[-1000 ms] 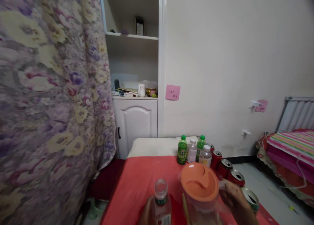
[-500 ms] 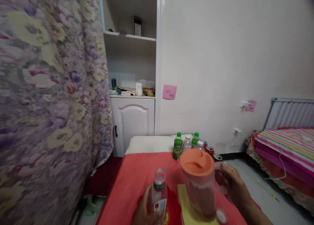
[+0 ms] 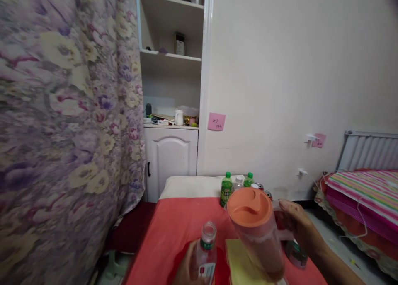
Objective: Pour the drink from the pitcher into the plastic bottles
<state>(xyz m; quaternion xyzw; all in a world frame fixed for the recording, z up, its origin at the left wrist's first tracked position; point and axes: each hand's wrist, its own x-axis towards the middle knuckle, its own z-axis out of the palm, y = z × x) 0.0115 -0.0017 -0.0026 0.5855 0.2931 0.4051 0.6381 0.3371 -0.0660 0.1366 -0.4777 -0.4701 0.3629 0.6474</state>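
Observation:
My left hand (image 3: 188,265) is wrapped round a clear, uncapped bottle (image 3: 207,252) with a green neck band, held upright near the table's front. In my right hand (image 3: 294,218) is the handle of a translucent pitcher (image 3: 259,245) with an orange lid (image 3: 249,207). The pitcher tilts, its top leaning left toward the bottle, and brownish liquid shows low inside. Lid and bottle mouth are apart. Beneath the pitcher lies a yellow cloth (image 3: 241,262) on the red-covered table (image 3: 177,218). A jar (image 3: 296,254) stands below my right forearm.
Behind the pitcher stand a green-capped bottle (image 3: 226,189), another green-capped bottle (image 3: 248,180), a clear bottle (image 3: 238,183) and cans (image 3: 268,194). A floral curtain (image 3: 71,131) hangs at the left. White cabinet (image 3: 172,160) behind; striped bed (image 3: 367,183) at the right.
The pitcher has tipped further left, its base swinging right. The bottle in my left hand has shifted slightly right and down. The camera view has tilted up a little, and the jar has come into view.

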